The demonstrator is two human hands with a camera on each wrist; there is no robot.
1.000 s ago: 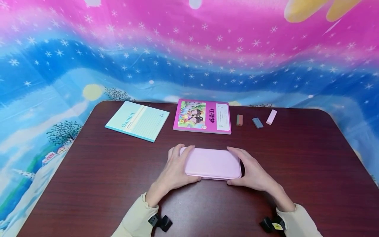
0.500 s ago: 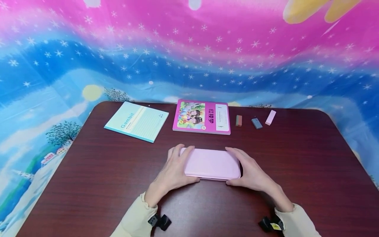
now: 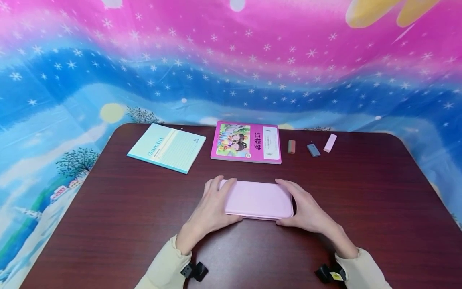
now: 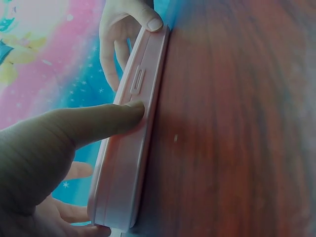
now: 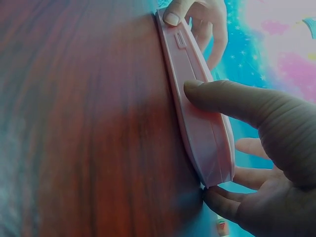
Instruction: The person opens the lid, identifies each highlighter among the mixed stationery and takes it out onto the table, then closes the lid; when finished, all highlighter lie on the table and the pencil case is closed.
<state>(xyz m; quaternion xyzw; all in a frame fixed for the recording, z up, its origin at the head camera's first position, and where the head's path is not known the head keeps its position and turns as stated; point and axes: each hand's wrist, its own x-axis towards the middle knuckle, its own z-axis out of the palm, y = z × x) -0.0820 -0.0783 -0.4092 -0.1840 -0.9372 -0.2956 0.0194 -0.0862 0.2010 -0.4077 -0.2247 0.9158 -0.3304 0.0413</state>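
Note:
A pink pencil case (image 3: 259, 199) with rounded corners lies closed on the dark wooden table in front of the person. The left hand (image 3: 212, 206) grips its left end, thumb on the near side and fingers over the far edge. At the other end the right hand (image 3: 306, 208) holds it the same way. Both wrist views show the case's near side with a small clasp (image 4: 138, 81) between the two thumbs; the left thumb (image 4: 106, 121) and the right thumb (image 5: 224, 98) press against that side. Its underside is hidden.
Toward the back of the table (image 3: 144, 224) lie a mint-green notebook (image 3: 167, 148) and a pink illustrated book (image 3: 246, 142). Right of them are a red-green eraser (image 3: 291, 147), a small blue-grey block (image 3: 313, 150) and a pale pink block (image 3: 330, 143). A patterned cloth (image 3: 231, 60) hangs behind.

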